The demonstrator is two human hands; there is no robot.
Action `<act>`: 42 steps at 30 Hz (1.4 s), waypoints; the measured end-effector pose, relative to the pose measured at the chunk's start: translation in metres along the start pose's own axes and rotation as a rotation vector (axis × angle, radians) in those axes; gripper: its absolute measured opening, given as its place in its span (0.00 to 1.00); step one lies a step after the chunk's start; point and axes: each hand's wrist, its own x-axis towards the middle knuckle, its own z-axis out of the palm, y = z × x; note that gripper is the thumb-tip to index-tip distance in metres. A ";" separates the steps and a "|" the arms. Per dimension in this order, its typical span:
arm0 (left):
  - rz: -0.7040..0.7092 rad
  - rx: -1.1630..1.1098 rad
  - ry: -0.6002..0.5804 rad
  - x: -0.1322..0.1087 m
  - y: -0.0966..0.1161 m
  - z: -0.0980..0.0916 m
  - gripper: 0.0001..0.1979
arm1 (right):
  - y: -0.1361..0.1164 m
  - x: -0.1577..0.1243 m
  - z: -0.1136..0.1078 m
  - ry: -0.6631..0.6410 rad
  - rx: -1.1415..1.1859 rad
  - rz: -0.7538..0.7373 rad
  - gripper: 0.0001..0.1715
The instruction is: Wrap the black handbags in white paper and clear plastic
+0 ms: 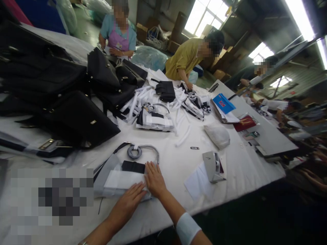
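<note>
Right hand (154, 178) flat, fingers straight, pressing down on white wrapped bundle (120, 181) near front edge of tabletop (245, 166). Left hand (129, 201) flat beside it, palm down on bundle's near side. Neither hand grips anything. Coiled grey strap (134, 152) lies just beyond bundle. Black handbags (76, 117) piled toward left edge. Blue booklet (223, 103) toward far right corner. Person in yellow top (184, 58) leans over far edge.

Long white cloth-covered surface (245, 163) | bright multi-pane windows (204, 15) high on far wall, daylight | brown cardboard boxes (142, 31) below | grey-green concrete floor (85, 25)
</note>
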 end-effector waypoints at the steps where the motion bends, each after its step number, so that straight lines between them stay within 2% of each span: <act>1: -0.009 0.012 -0.003 -0.003 -0.006 -0.011 0.23 | -0.004 -0.007 -0.004 0.017 0.008 0.011 0.29; 3: -0.084 0.058 0.002 -0.014 -0.024 -0.029 0.23 | -0.013 -0.026 -0.006 0.051 0.020 0.059 0.29; 5: -0.238 0.122 0.024 -0.031 -0.044 -0.040 0.25 | -0.018 -0.048 0.002 0.097 0.024 0.173 0.29; 7: -0.372 0.129 0.042 -0.049 -0.062 -0.041 0.28 | -0.020 -0.067 0.019 0.138 0.047 0.318 0.30; 9: -0.426 0.040 0.027 -0.063 -0.072 -0.036 0.30 | -0.018 -0.080 0.034 0.151 0.117 0.413 0.31; 12: -0.476 -0.073 0.005 -0.070 -0.078 -0.032 0.29 | -0.014 -0.085 0.044 0.152 0.295 0.482 0.32; 14: -0.532 -0.091 0.026 -0.070 -0.080 -0.035 0.29 | -0.012 -0.083 0.041 0.184 0.415 0.598 0.34; 18: -0.766 -0.137 0.088 -0.069 -0.089 -0.044 0.33 | -0.008 -0.080 0.035 0.196 0.531 0.832 0.40; 22: -0.945 -0.237 0.088 -0.064 -0.085 -0.042 0.34 | 0.004 -0.076 0.032 0.150 0.579 0.862 0.40; 25: -1.003 -0.335 0.087 -0.058 -0.059 -0.038 0.34 | 0.024 -0.075 0.022 0.152 0.567 0.865 0.41; 28: -1.003 -0.458 0.082 -0.057 -0.027 -0.037 0.31 | 0.045 -0.074 0.006 0.179 0.528 0.856 0.41; 31: -1.006 -0.579 0.088 -0.065 -0.012 -0.044 0.28 | 0.053 -0.074 -0.009 0.242 0.480 0.822 0.43; 34: -1.067 -0.631 0.110 -0.079 -0.025 -0.058 0.28 | 0.050 -0.081 -0.017 0.303 0.461 0.818 0.43; 37: -1.134 -0.652 0.093 -0.087 -0.052 -0.063 0.30 | 0.049 -0.093 -0.017 0.337 0.487 0.929 0.41; 40: -1.160 -0.688 0.040 -0.082 -0.075 -0.051 0.30 | 0.055 -0.106 -0.008 0.350 0.579 1.057 0.37; 42: -1.156 -0.717 0.007 -0.075 -0.083 -0.038 0.29 | 0.061 -0.113 -0.003 0.348 0.683 1.094 0.34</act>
